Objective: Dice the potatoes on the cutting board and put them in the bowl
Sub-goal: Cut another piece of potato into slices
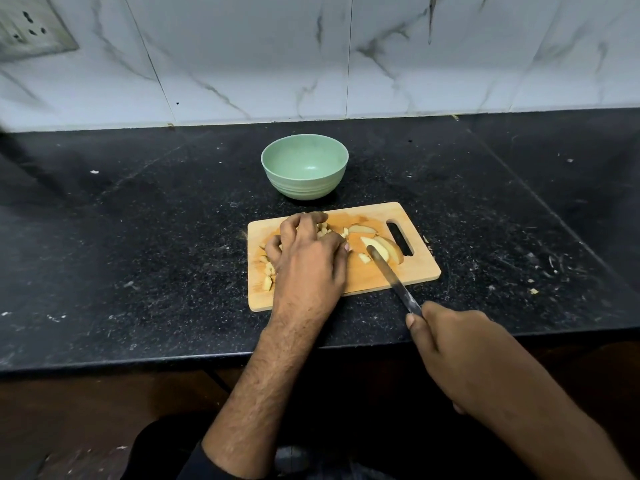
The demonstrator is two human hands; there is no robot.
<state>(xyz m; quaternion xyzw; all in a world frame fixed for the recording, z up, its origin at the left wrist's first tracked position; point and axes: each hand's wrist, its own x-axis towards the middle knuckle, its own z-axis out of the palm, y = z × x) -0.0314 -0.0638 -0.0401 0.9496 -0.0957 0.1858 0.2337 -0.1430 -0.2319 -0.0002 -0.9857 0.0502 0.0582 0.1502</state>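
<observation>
A wooden cutting board point(419, 271) lies on the black counter. My left hand point(304, 254) curls over a heap of diced potato pieces point(268, 271) on the board's left half, its fingers cupped round them. Larger potato wedges point(388, 249) lie on the right half near the handle slot. My right hand point(453, 344) grips a knife point(391, 275) by its handle, at the counter's front edge; the blade points up-left, its tip resting by the wedges. A pale green bowl point(304, 168) stands just behind the board and looks empty.
The black stone counter point(138, 237) stretches wide on both sides, with small scraps and specks on it. A marble-tiled wall point(311, 57) rises behind, with a wall socket point(31, 29) at the top left. The counter's front edge runs just below the board.
</observation>
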